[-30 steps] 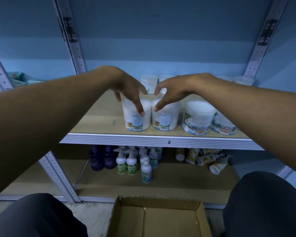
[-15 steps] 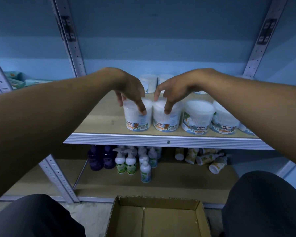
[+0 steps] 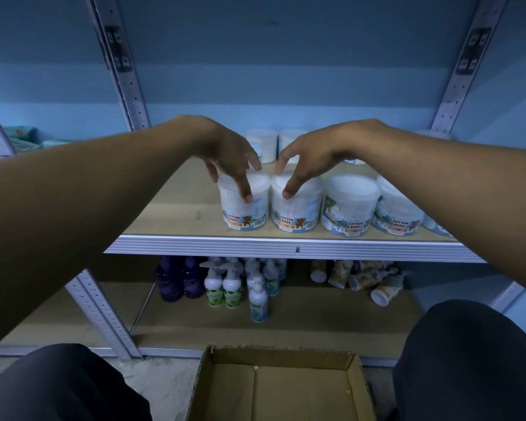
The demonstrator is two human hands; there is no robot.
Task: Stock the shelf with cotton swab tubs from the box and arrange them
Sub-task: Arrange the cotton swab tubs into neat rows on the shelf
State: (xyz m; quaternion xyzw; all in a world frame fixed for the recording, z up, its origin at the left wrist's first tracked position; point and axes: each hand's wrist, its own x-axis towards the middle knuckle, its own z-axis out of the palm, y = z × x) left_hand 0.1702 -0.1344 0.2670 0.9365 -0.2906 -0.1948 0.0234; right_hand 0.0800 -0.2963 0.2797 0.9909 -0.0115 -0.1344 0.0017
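Gripping one cotton swab tub (image 3: 244, 205) per hand, left hand (image 3: 230, 156) and right hand (image 3: 308, 158), you turned labels forward on the shelf (image 3: 286, 247).

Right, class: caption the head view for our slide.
Left hand and right hand each grip a cotton bud tub on the shelf.

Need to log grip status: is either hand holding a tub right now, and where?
Yes. The left hand grips the leftmost front tub by its lid rim; the right hand grips the tub beside it the same way. Both tubs stand on the shelf.
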